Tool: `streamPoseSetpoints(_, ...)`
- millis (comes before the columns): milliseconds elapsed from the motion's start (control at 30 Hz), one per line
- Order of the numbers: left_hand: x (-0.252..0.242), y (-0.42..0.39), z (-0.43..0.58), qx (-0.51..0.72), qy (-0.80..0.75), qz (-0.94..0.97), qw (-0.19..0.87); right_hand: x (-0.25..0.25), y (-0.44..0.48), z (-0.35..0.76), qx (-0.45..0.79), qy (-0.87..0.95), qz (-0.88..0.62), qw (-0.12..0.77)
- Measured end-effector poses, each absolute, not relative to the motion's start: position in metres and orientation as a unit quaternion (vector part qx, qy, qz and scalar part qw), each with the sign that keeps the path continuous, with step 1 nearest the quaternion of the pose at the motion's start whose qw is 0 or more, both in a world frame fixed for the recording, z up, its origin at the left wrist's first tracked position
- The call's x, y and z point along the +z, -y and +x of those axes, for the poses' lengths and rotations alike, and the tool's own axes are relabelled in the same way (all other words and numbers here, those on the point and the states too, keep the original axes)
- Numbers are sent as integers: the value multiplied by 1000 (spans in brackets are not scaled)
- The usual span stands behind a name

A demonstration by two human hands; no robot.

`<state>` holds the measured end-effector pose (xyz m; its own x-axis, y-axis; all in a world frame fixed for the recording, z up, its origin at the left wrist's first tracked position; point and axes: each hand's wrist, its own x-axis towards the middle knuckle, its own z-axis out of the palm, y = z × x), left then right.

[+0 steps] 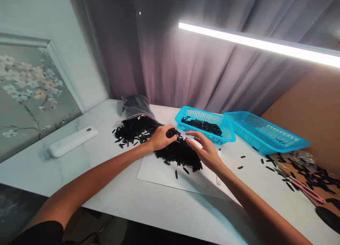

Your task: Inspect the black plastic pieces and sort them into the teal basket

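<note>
My left hand is closed around a clump of small black elongated pieces, held over the pile. My right hand is just right of it, fingers spread and their tips beside the same pieces. Beneath both hands a heap of black pieces lies on a white sheet. More loose black pieces spill from a clear plastic bag behind my left hand. The exact kind of these pieces is too small to make out.
A blue basket with black pieces inside stands behind my right hand. Another blue basket sits to its right. At far right lie scattered black pieces and a pink-handled tool. A long white device is at left.
</note>
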<state>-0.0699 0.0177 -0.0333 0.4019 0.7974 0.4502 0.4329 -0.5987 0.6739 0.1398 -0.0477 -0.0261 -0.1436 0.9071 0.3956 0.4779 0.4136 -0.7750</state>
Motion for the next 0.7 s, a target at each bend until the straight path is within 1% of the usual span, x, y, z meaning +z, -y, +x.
streamPoseSetpoints(167,-27,-23,-59,387,-354,816,242,-22,47,140,238,716,-479,448)
streamPoseSetpoints(400,-37,-20,-41,364,-323,835,258,-20,36,140,253,719,-481,434)
streamPoseSetpoints(567,-38,-20,-43,312,-304,866,245,-25,27,145,292,712,-471,432)
streamPoseSetpoints(700,-26,-17,-50,275,-289,893,208,-23,29,154,296,700,-486,433)
